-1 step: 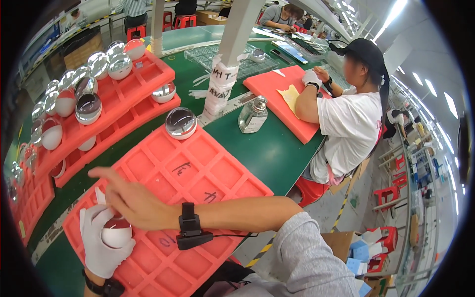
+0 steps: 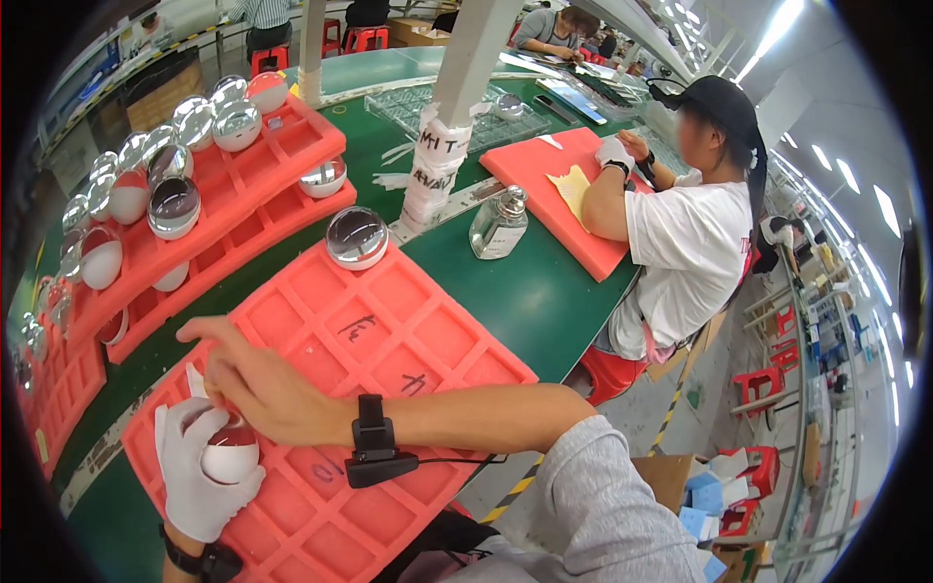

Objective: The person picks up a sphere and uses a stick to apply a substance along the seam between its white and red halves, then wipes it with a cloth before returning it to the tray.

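Observation:
My left hand (image 2: 199, 476), in a white glove, wraps round a clear glass ball (image 2: 231, 463) whose lower half looks white. It holds the ball low over the near left part of a red foam tray (image 2: 394, 291) with square pockets. My bare right hand (image 2: 258, 389) reaches across from the right, just above the ball. Its index finger points left while the other fingers curl in toward the ball's top; whatever they pinch is hidden. A small white tip (image 2: 196, 381) shows beside these fingers. Another glass ball (image 2: 357, 238) sits at the tray's far corner.
Stacked red foam racks (image 2: 233, 185) full of glass balls stand at the left. A clear bottle (image 2: 499, 223) stands on the green table (image 2: 437, 267) near a wrapped post (image 2: 432, 175). On the right a co-worker (image 2: 690, 223) leans over another red foam slab (image 2: 544, 185).
My right index finger bends a little more, and the curled fingers have shifted slightly down toward the ball. My left hand keeps its hold on the ball.

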Demonstrator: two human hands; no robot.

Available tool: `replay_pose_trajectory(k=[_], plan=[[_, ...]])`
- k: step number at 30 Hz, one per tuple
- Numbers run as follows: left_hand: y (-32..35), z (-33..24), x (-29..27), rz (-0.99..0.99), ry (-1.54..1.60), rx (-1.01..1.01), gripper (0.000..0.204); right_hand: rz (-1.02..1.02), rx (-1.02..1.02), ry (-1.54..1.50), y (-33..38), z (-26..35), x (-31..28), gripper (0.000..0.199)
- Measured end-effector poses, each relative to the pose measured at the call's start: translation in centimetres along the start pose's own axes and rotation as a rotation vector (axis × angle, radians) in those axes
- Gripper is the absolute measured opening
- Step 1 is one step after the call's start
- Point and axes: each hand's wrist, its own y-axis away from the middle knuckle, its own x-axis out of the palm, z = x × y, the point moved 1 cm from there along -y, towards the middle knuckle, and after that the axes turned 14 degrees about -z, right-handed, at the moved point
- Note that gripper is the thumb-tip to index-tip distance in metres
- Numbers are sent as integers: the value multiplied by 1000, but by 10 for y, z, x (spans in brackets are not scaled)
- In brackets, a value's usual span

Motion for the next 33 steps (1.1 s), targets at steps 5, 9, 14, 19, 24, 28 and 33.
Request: replay_pose_trajectory(k=[5, 9, 14, 19, 24, 28, 33], plan=[[-1, 10, 1, 29, 136, -49, 67, -101, -176, 7, -1, -11, -2, 22], [2, 19, 1, 45, 201, -52, 67, -96, -502, 146, 0, -3, -5, 25], [7, 24, 2, 89, 266, -188, 70, 38, -105, -116, -4, -6, -11, 25], [6, 22, -3, 166, 97, -181, 69, 261, 277, -599, -4, -22, -13, 40], [2, 19, -2, 137, 187, -186, 67, 238, 440, -566, -2, -16, -12, 51], [7, 22, -7, 120, 188, -167, 64, 89, 335, -292, 3, -3, 10, 49], [-5, 20, -1, 117, 175, -57, 64, 141, 253, -108, 8, -16, -11, 66]])
